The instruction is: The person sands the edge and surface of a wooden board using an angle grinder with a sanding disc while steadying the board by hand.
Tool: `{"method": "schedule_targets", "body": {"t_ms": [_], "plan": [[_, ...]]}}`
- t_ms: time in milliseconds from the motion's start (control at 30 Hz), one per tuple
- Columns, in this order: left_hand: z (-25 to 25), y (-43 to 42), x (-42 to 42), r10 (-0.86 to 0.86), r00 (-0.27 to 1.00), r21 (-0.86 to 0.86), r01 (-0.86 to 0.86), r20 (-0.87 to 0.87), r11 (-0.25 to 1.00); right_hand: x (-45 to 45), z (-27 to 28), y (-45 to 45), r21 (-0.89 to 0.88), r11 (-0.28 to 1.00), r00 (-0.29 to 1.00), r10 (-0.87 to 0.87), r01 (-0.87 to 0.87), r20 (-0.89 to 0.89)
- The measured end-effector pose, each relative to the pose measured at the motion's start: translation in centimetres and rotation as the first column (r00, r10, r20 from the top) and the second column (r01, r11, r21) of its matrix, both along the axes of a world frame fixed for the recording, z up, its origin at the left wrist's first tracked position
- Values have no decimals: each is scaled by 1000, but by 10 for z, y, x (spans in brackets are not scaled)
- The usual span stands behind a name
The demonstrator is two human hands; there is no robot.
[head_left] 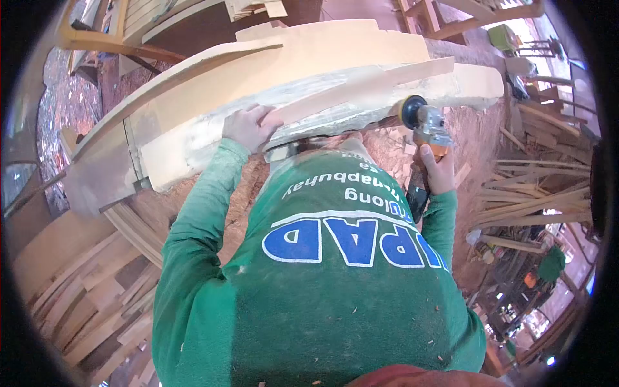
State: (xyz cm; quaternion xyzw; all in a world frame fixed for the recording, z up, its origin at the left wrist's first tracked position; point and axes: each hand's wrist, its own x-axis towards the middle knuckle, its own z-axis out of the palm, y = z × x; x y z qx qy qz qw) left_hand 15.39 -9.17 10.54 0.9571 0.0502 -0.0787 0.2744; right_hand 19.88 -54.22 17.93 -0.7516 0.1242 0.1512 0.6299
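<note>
Head view: a sander at the near edge of a long, pale, curved wooden workpiece, one hand lying on the wood.
The right hand is closed around a handheld power sander with a silver metal head and orange collar; its round, black-backed disc with a yellow rim is at the workpiece's near edge, though contact cannot be told. The long, pale, curved wooden workpiece stretches across in front of the person, a narrow pinkish wooden strip lying along it. The left hand, fingers partly bent, rests at the strip's left end; whether it grips cannot be told. Stacked pale planks lie at lower left.
</note>
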Motion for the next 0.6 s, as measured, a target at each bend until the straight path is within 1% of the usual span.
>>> {"method": "schedule_targets", "body": {"t_ms": [33,100,133,200,267,300,333,367,400,500,533,600], "plan": [[-3,3,-2,23,997,40,-26,72,999,4,0,5,17,998,998,68,-68,-5],[-13,13,-11,63,974,117,-90,217,989,13,-5,26,-19,983,981,184,-183,58],[-22,22,-20,128,983,60,-137,134,989,18,-10,40,-38,969,965,246,-243,87],[-36,36,-44,210,962,58,-223,175,973,32,-21,64,-55,928,921,373,-369,113],[-34,42,-66,293,935,83,-314,202,946,44,-16,93,-49,890,890,455,-454,28],[-39,45,-76,354,912,54,-372,209,927,48,-12,107,-45,869,870,493,-493,-15],[-47,49,-88,414,885,23,-428,215,903,52,-12,119,-85,854,858,511,-514,-50],[-54,51,-98,472,854,-9,-482,219,876,55,-12,129,-76,845,848,527,-529,-52],[-44,47,-104,518,833,14,-530,193,848,57,-12,138,-68,835,838,544,-546,-55],[-63,43,-116,615,745,-153,-597,259,788,59,-18,163,-86,785,789,614,-614,-30],[-56,41,-117,605,751,-116,-598,265,793,57,-21,171,-100,765,769,639,-637,-17],[-40,38,-118,579,769,-45,-591,272,805,48,-19,195,-173,688,706,704,-705,-77]]}}
